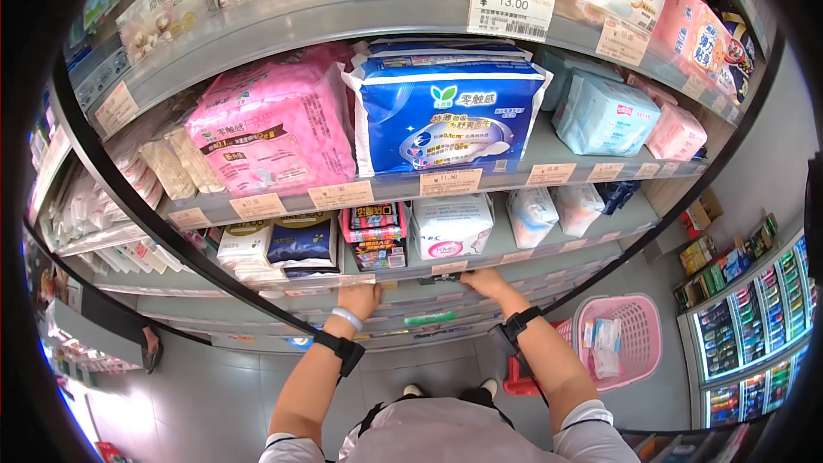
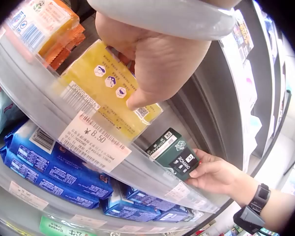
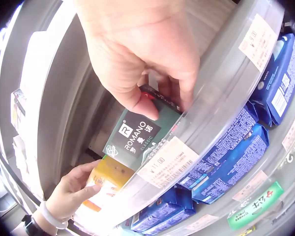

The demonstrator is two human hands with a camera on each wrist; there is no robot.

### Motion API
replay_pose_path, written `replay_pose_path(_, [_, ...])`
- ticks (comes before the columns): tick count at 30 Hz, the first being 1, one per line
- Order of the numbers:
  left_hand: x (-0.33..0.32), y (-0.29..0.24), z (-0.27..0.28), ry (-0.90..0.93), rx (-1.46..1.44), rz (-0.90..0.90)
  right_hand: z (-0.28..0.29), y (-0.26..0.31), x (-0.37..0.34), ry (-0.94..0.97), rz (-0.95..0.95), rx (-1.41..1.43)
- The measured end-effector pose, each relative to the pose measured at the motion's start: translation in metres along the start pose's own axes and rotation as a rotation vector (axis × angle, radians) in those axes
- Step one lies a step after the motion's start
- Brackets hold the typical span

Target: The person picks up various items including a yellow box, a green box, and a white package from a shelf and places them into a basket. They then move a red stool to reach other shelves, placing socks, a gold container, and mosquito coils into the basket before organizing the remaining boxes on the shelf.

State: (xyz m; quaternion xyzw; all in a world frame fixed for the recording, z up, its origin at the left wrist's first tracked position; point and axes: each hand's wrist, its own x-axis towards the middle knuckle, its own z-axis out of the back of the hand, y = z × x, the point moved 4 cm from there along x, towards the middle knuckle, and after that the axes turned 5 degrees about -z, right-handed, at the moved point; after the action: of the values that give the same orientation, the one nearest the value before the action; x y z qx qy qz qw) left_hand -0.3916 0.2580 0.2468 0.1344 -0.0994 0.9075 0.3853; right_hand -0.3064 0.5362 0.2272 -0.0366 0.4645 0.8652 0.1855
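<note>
On a lower shelf my left hand [image 1: 358, 298] grips a yellow box [image 2: 101, 86], its thumb lying across the printed front. This box sits behind the shelf's clear front rail, above an 8.50 price tag [image 2: 93, 140]. To its right, my right hand [image 3: 142, 54] pinches a dark green ROMANO box [image 3: 130, 135] by one end, between thumb and fingers. The green box stands on the same shelf, behind the rail's 11.00 tag [image 3: 167, 162]. In the head view, the shelf above hides most of both boxes.
Blue packs [image 2: 54, 169] fill the shelf below. Overhead are a pink pack [image 1: 274, 124] and a large blue pack [image 1: 446, 111]. A pink basket [image 1: 643, 326] with packs inside stands on the floor at right. Orange packs [image 2: 42, 27] sit left of the yellow box.
</note>
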Motion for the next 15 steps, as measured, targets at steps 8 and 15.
replay_pose_path(8, [0.002,-0.002,0.004,0.105,-0.058,0.072,0.001,0.0,0.001,0.025,-0.003,-0.009])
replay_pose_path(15, [0.0,-0.001,0.002,-0.044,-0.01,0.008,0.006,0.013,-0.008,0.039,-0.016,-0.009])
